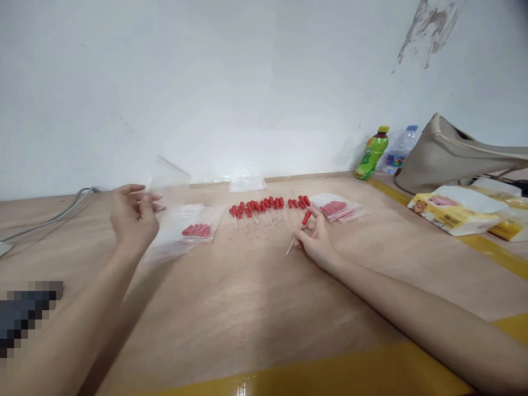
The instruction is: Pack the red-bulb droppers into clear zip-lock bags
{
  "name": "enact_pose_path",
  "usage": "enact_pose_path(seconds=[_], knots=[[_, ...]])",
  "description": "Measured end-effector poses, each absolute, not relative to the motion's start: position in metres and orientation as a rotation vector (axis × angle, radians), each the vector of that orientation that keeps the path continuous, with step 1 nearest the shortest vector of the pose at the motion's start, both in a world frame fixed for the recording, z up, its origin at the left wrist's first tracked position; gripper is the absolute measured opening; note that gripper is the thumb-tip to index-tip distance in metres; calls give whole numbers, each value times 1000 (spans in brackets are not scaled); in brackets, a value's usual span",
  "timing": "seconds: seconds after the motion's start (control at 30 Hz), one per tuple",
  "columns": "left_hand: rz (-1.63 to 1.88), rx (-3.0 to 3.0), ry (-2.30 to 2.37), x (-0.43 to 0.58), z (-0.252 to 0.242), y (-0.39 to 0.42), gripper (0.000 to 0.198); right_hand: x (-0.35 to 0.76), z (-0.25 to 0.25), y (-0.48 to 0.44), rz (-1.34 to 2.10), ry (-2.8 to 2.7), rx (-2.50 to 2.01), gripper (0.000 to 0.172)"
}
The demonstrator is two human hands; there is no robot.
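My left hand (134,217) is raised at the left, its fingers closed on the edge of a clear zip bag (170,179). In my right hand (317,239) is a thin dropper (306,218) with a red bulb, pinched so that its pale tip points down and left. Beyond it lies a row of similar red-bulbed droppers (262,206), bulbs towards the wall. Bagged droppers (196,230) lie right of my left hand, partly over more clear bags (165,242). Another stack of bagged droppers (334,208) is just past my right hand.
A flat clear bag (247,185) lies by the wall. At the right stand a green bottle (372,154), a clear bottle (402,149) and a beige bag (433,159), with a yellow tissue pack (451,210) in front. A grey cable (61,212) runs along the left.
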State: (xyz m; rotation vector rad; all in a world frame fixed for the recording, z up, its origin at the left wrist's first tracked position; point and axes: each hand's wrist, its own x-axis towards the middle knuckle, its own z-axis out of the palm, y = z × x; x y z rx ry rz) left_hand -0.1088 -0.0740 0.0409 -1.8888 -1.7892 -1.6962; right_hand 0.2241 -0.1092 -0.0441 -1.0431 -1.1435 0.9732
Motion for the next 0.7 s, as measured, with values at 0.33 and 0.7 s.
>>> enact_pose_path(seconds=[0.33,0.7], knots=[[-895,-3071,-1604,-39,1,-111,31,226,-44,-106,891,-1043,-1070,50],[-342,-3134,-1132,-12,-20,-144,53,223,-45,-108,1046,-1108,-979,49]])
